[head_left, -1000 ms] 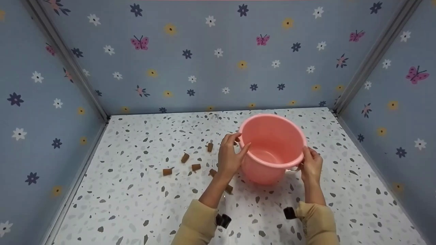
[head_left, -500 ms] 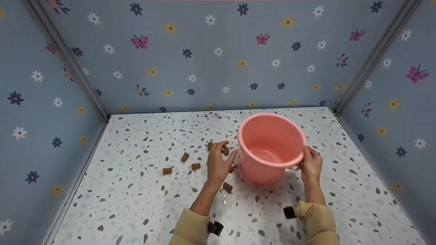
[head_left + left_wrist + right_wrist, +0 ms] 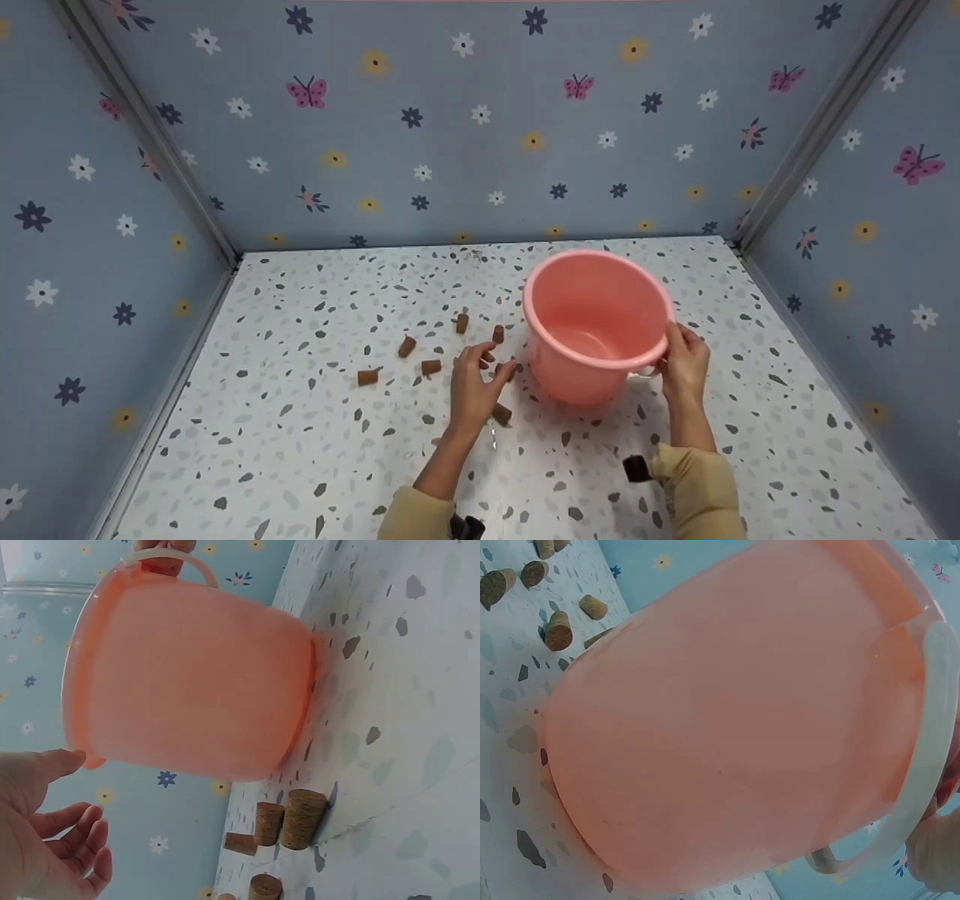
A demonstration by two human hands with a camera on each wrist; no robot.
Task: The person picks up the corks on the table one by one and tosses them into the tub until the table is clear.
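Observation:
A pink plastic bucket (image 3: 574, 379) stands on the speckled table, and I see only its pink inside. My right hand (image 3: 685, 367) grips its rim on the right, beside the white handle (image 3: 922, 757). My left hand (image 3: 475, 386) is left of the bucket with nothing held, its thumb and fingers apart and loosely bent. Brown corks lie around that hand: one cork (image 3: 499, 334) just beyond the fingertips, another cork (image 3: 502, 414) by the wrist, and one partly hidden behind the thumb. In the left wrist view, corks (image 3: 304, 819) sit near the bucket's base.
More corks lie farther left, such as one cork (image 3: 367, 377) and another cork (image 3: 407, 346). Blue flowered walls (image 3: 480, 150) enclose the back and both sides of the white speckled table (image 3: 285, 457).
My left hand has let go of the bucket's rim and moved left and toward me, down among the corks. The right hand keeps its grip, and the bucket has barely shifted.

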